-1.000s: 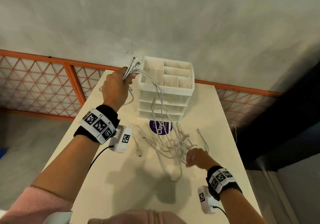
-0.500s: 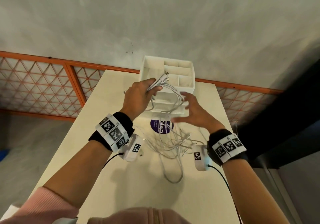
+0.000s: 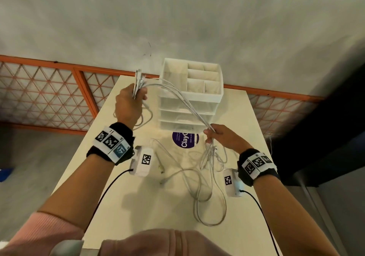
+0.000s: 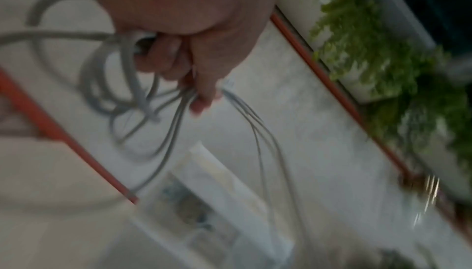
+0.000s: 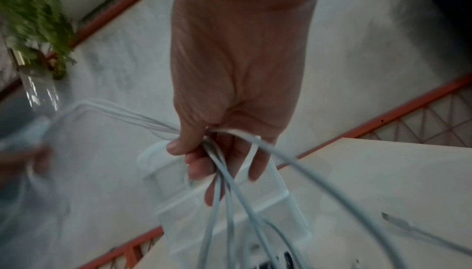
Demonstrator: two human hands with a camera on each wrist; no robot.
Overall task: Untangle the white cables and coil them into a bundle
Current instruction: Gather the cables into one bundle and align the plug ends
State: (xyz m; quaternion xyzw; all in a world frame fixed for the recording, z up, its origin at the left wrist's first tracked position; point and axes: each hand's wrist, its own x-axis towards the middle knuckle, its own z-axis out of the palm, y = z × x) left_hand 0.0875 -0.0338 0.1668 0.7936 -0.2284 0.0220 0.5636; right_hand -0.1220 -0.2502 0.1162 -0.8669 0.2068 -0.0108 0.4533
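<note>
Several white cables [image 3: 183,99] stretch between my two hands above the cream table [image 3: 138,206]. My left hand [image 3: 129,102] is raised at the left of the organiser and grips the cables near their plug ends, which stick up past its fingers; the left wrist view shows loops [image 4: 122,95] hanging from that fist [image 4: 189,55]. My right hand [image 3: 219,135] is lower and to the right, pinching the same strands [image 5: 224,182] between thumb and fingers [image 5: 196,166]. Below it the slack lies in tangled loops [image 3: 205,186] on the table.
A white drawer organiser [image 3: 191,93] with open top compartments stands at the table's far middle, with a purple round label [image 3: 185,142] in front of it. An orange lattice railing [image 3: 49,93] runs behind the table. A dark drop lies off the right edge.
My left hand has swung back up and to the left with the cable ends. My right hand, open near the organiser half a second ago, now pinches the strands lower down.
</note>
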